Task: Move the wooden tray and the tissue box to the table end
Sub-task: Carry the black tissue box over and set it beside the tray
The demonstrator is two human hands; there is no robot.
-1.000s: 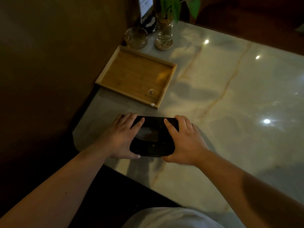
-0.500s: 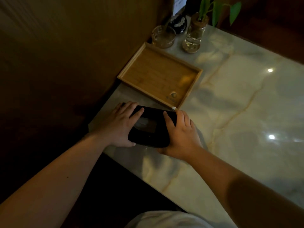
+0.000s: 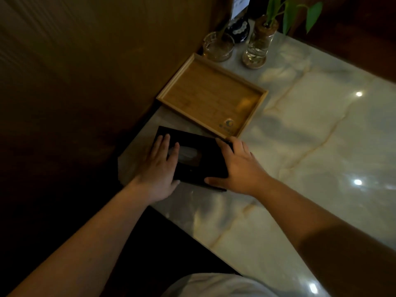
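A black tissue box [image 3: 200,162] with a pale tissue showing in its top slot lies on the marble table [image 3: 310,146], close to the wall. My left hand [image 3: 159,168] lies flat on its left part, fingers spread. My right hand [image 3: 237,166] clasps its right side, thumb along the near edge. Just beyond the box sits an empty wooden tray [image 3: 211,96], its near corner almost touching the box.
A brown wall [image 3: 96,71] runs along the table's left edge. Behind the tray stand a glass ashtray [image 3: 218,47], a glass vase with a green plant [image 3: 260,45], and a dark stand with a card [image 3: 239,24].
Both hands have slid the tissue box away from me and toward the wall, up to the tray's near corner. The tray stayed where it was.
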